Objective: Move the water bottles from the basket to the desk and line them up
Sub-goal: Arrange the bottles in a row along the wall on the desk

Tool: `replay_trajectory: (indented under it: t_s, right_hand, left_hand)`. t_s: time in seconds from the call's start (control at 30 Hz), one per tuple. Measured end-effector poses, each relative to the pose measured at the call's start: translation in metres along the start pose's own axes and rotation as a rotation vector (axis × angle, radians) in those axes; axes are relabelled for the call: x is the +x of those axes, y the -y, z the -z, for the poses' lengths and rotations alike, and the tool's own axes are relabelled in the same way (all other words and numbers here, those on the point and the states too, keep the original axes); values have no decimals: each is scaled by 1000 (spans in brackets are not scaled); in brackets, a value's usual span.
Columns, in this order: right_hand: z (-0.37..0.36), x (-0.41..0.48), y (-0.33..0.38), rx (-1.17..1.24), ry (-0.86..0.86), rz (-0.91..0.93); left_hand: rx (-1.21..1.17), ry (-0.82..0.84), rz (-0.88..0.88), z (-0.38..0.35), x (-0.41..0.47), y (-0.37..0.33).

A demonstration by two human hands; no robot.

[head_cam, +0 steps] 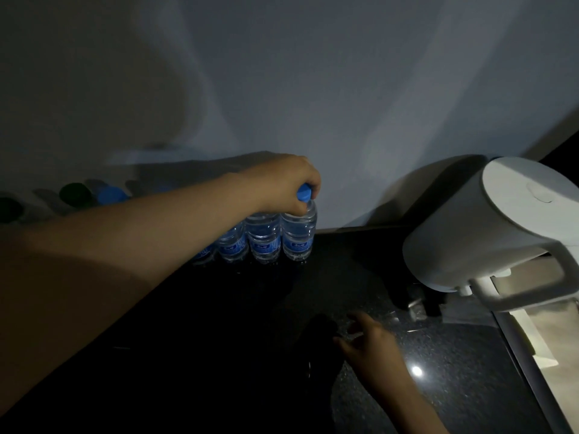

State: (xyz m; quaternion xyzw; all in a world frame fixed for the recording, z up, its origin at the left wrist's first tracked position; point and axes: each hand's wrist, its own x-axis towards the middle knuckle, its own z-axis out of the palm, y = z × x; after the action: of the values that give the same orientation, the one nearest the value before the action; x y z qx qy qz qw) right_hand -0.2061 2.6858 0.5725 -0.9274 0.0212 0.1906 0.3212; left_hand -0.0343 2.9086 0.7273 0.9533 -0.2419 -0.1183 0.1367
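Dimly lit. Along the wall, row of bottles (233, 245) on the bench (454, 371), partly hidden behind forearm. Left hand (282, 183) gripping blue cap (303, 193) of end bottle (299, 236) — upright, touching its neighbour. Right hand (371, 344) lower, fingers loose, holding nothing. White kettle (488, 220) far right. Risk — toppling neighbours through a sideways nudge on release; crooked line too, given poor light.

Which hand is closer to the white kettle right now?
Right. The right hand hovers over the desk, just left of and in front of the white kettle. The left hand is farther left at the wall, gripping the cap of the end water bottle.
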Motion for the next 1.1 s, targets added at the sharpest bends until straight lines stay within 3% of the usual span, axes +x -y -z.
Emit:
replay_trajectory:
  t_s: [0.6, 0.83, 1.1]
  right_hand:
    - [6, -10, 19, -26, -46, 59]
    - [19, -35, 45, -145, -59, 146]
    - [19, -95, 82, -249, -24, 287]
  left_hand:
    - [42, -61, 8, 4, -30, -19]
    - [-3, -141, 31, 6, -106, -40]
    - [-44, -94, 197, -14, -225, -54]
